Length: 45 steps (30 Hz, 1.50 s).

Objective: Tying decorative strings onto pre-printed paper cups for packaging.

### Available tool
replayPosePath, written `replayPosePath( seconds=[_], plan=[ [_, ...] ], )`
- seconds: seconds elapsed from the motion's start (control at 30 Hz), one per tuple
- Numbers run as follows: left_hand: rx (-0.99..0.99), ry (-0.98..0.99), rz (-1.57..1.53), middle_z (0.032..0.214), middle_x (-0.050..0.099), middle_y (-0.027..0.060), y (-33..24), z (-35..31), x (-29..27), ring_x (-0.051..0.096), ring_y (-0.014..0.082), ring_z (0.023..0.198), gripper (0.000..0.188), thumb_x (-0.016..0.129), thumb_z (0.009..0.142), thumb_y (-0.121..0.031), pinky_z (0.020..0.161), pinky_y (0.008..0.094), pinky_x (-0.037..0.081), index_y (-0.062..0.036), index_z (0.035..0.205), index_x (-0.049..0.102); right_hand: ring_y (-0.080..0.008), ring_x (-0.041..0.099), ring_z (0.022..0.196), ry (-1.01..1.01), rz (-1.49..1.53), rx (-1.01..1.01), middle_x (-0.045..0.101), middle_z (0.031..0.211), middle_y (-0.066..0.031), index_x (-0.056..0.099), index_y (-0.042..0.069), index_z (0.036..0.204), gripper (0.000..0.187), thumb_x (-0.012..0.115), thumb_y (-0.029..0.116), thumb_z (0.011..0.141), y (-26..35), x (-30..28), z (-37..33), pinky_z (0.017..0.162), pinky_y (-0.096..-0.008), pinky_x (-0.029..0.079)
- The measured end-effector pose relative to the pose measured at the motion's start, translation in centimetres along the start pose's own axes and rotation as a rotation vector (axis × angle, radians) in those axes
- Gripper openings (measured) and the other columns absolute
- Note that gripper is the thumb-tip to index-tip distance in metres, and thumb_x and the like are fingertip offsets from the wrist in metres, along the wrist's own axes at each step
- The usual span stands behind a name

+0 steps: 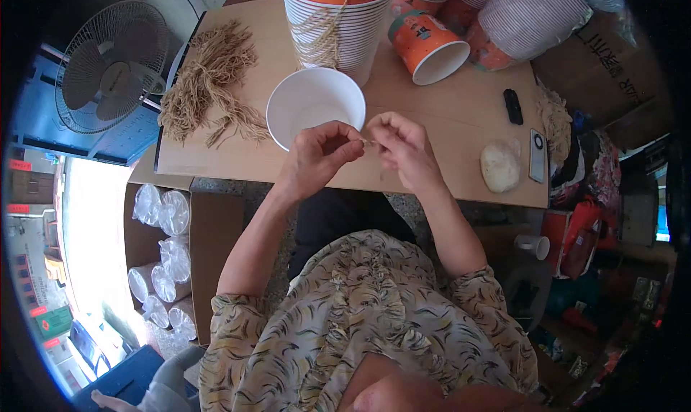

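My left hand (320, 158) and my right hand (407, 154) meet over the front edge of the table, thumbs and fingers pinched. Between the fingertips shows a short bit of thin tan cord (368, 142), mostly hidden by the fingers. Just beyond my left hand a white-lined paper bucket (317, 99) has its mouth turned toward me. Behind it rises a tall stack of nested orange and white paper buckets (338, 41), with tan cords hanging down its side. A loose pile of tan cords (205, 84) lies to the left.
An orange bucket (425, 45) lies tipped near bagged stacks of buckets (533, 16). At the right are a pale round lump (500, 166), a phone-like device (537, 155) and a black object (513, 106). A fan (113, 66) stands left; wrapped rolls (173, 261) fill a carton below.
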<state>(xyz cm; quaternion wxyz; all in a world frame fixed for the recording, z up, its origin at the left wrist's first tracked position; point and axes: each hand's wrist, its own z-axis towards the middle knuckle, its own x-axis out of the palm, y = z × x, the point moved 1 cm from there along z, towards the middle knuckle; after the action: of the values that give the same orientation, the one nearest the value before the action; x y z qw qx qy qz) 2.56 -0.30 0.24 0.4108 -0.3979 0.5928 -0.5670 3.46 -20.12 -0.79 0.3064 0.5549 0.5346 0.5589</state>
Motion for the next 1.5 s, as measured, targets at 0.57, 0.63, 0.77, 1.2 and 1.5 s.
replayPosePath(
  seconds=[0.57,0.63,0.77,1.2,1.5],
  plan=[
    [-0.057,-0.015,-0.193,0.092,0.072,0.0099,0.4,-0.3,-0.3,0.071,0.0146,0.086,0.008,0.067,0.094,0.0,0.078,0.0258,0.06,0.0043,0.099,0.063,-0.004,0.054,0.067,0.183,-0.289,-0.152,0.064,0.081,-0.0008,0.06,-0.001,0.103,0.009,0.063,0.006,0.097,-0.4,0.4,-0.5,0.06,-0.0208,0.044],
    [-0.053,-0.01,-0.205,0.091,0.072,0.0098,0.5,-0.2,-0.4,0.071,0.0145,0.086,0.007,0.068,0.094,0.0,0.078,0.0258,0.06,0.0041,0.098,0.063,-0.0039,0.054,0.067,0.186,-0.3,-0.182,0.064,0.081,-0.0008,0.06,-0.001,0.102,0.01,0.063,0.007,0.098,-0.4,0.5,-0.6,0.06,-0.0207,0.044],
    [-0.055,-0.013,-0.22,0.092,0.072,0.0103,0.4,-0.2,-0.3,0.071,0.0149,0.086,0.008,0.067,0.095,0.0,0.078,0.0262,0.06,0.0041,0.098,0.062,-0.0037,0.052,0.065,0.163,-0.259,-0.201,0.062,0.08,0.0007,0.06,0.001,0.102,0.011,0.062,0.012,0.099,-0.8,0.8,-0.7,0.058,-0.0202,0.042],
    [-0.027,-0.013,-0.317,0.094,0.071,0.0122,0.7,0.1,-0.1,0.072,0.0169,0.09,0.007,0.063,0.097,-0.001,0.082,0.0281,0.061,0.0034,0.099,0.058,-0.0014,0.043,0.059,0.105,0.181,0.013,0.056,0.074,0.0019,0.06,0.003,0.108,0.024,0.063,0.025,0.1,-1.1,0.2,-0.6,0.048,-0.0171,0.029],
    [-0.049,-0.011,-0.269,0.095,0.071,0.0121,0.5,0.2,-0.2,0.072,0.019,0.088,0.01,0.065,0.097,-0.004,0.082,0.0295,0.061,0.0034,0.099,0.059,-0.0037,0.056,0.07,0.084,-0.229,-0.18,0.065,0.082,0.0009,0.066,0.001,0.102,0.016,0.066,0.016,0.099,-0.7,0.5,-0.3,0.061,-0.0193,0.045]
  ],
)
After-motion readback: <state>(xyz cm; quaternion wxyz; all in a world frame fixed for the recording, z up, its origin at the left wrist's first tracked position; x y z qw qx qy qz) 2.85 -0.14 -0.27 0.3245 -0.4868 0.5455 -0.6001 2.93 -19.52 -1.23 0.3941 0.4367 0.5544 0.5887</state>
